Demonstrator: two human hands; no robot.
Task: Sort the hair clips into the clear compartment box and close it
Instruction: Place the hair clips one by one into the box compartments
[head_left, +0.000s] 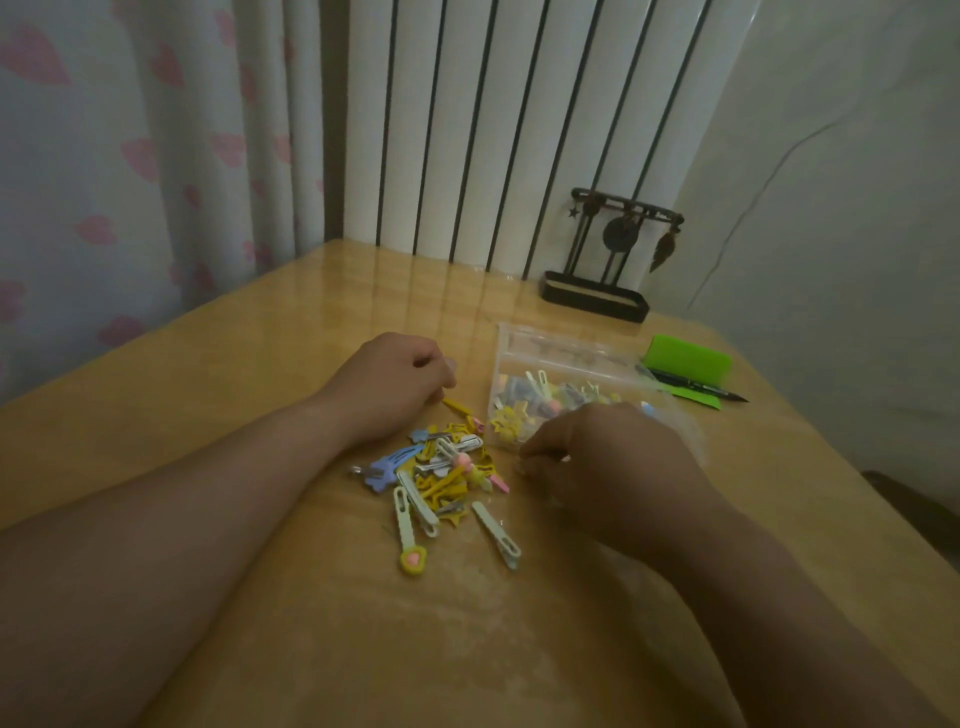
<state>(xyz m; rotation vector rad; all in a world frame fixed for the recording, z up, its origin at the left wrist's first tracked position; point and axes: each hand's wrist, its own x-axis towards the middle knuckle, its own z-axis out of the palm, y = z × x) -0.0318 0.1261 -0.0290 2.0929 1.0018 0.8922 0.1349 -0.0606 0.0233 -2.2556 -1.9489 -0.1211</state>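
A shiny desk (260, 395). Sorting is halfway: left hand (387, 387) pinches a yellow clip (460, 407); right hand (602, 462) is curled, hold unclear. Next, drop it into the clear box (566, 358) beyond the right hand

Glossy wooden table (260, 519), loose hair clips (441, 478), clear compartment box (566, 358), green card (688, 364), black pen (696, 387), dark jewellery stand (597, 299)

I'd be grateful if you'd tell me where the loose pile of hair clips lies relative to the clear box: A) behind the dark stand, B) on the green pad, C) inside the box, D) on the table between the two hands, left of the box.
D: the pile of hair clips lies on the bare table between the left hand and right hand, left of the clear box.
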